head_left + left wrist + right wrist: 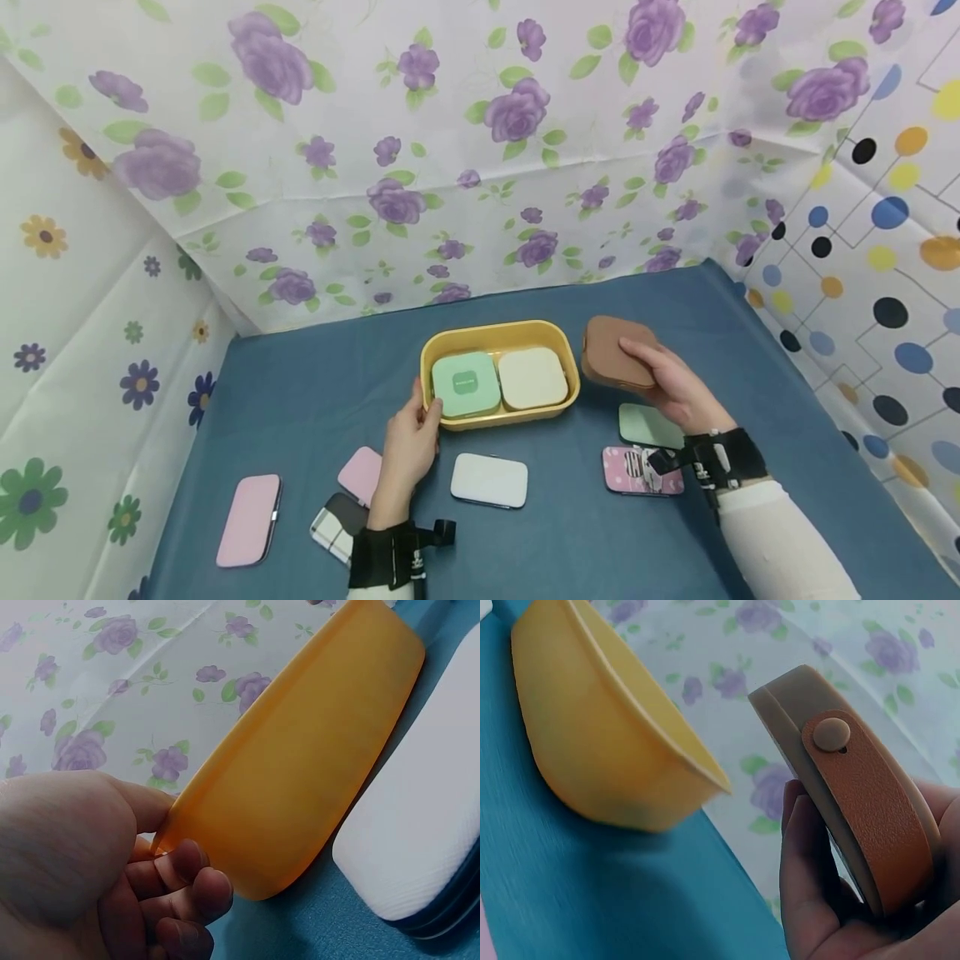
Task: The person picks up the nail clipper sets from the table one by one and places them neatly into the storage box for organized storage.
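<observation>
My left hand grips the left end of a yellow oblong basket. In the left wrist view its thumb and fingers pinch the basket's rim. Inside sit a mint-green square case on the left and a cream one on the right, side by side. My right hand holds a brown rounded case beside the basket's right end, thumb on top. The right wrist view shows a tan strap with a round snap across the case's side, and a gap between case and basket.
Near the basket's front lies a white flat case. A green case and a pink patterned case lie below my right hand. At left are pink cases and a black-and-white one. Flowered sheets wall the blue cloth.
</observation>
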Demonstrator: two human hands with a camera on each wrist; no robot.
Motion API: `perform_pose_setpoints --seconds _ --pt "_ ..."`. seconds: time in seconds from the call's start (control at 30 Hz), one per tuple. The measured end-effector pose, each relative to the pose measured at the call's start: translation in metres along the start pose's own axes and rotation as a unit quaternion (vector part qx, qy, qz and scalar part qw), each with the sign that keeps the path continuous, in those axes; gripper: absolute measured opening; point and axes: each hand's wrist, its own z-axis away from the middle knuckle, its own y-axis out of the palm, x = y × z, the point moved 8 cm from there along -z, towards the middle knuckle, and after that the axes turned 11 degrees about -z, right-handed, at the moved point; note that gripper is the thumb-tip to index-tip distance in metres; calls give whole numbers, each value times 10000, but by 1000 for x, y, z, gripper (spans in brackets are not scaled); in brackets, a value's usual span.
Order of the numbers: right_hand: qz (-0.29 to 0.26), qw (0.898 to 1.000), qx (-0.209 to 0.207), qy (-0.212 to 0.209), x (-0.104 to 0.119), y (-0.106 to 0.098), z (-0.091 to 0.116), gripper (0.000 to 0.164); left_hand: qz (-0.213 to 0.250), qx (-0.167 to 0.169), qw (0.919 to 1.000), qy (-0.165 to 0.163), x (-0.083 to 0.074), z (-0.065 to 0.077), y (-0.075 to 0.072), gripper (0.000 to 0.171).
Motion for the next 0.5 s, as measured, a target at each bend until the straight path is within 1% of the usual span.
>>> perform_pose_setpoints --seconds 0.23,0.5 --pt "62 9996 242 132 -10 27 -2 72 0 17 10000 39 -2 -2 -1 64" --pt "-143 9985 465 244 -21 52 -4 67 -21 3 10000 27 -1 0 -1 64"
